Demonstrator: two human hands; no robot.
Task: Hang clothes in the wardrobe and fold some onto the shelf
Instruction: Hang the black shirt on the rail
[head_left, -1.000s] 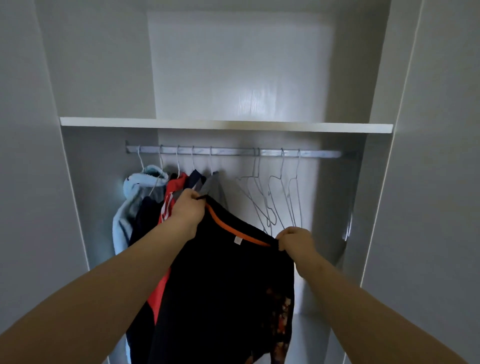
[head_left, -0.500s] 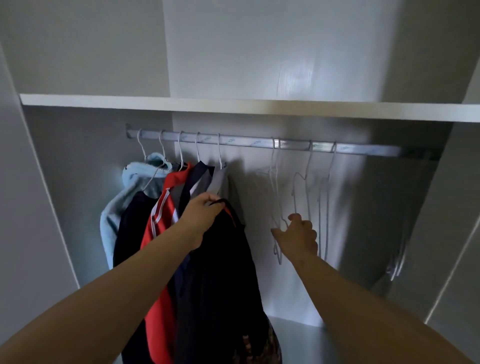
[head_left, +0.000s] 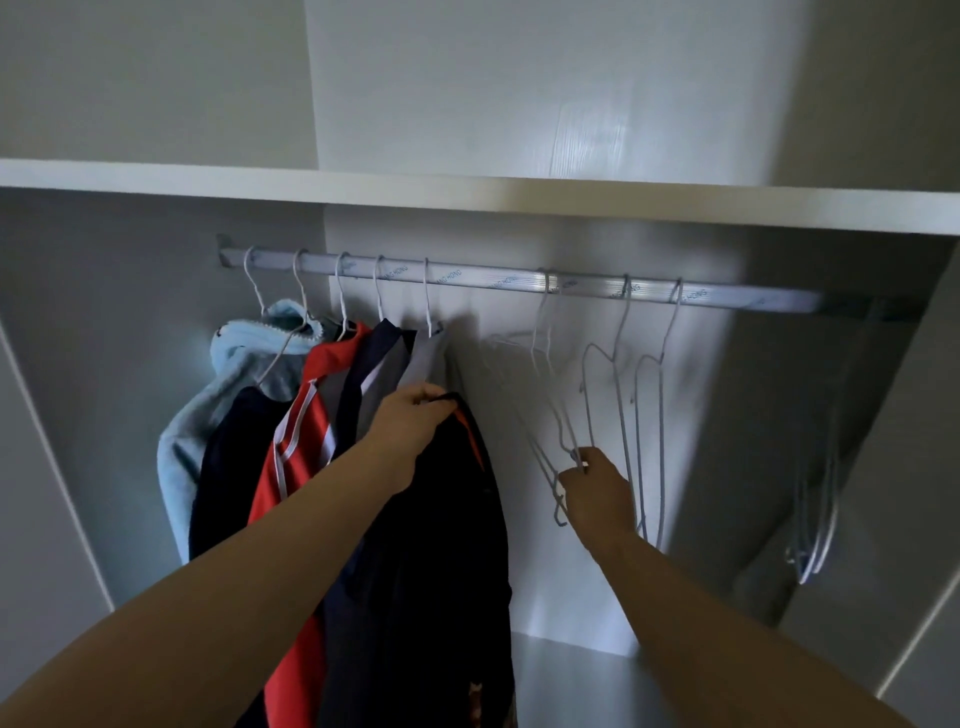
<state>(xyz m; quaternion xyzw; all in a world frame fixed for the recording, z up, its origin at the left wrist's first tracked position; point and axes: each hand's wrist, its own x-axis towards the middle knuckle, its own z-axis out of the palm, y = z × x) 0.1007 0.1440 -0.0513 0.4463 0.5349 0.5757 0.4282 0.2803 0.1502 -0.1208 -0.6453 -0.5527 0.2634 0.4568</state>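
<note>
Left hand (head_left: 413, 423) gripped the limp black orange-collared garment (head_left: 441, 545) by its collar; right hand (head_left: 597, 493) pinched a thin grey wire hanger (head_left: 539, 322), likely springy.

A: Left arm?
B: Stretched forward and up, left hand (head_left: 410, 415) gripping a dark garment (head_left: 431, 519) at its top, fingers curled.
A: And the right?
B: Lower, arm out too — right hand (head_left: 597, 493) pinching a wire hanger (head_left: 538, 322) at its lower end.

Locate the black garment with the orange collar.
Head view, centre-left: the black garment hangs from the left hand, right of the grey garment on the rail, left of the empty wire hanger the right hand holds.
</note>
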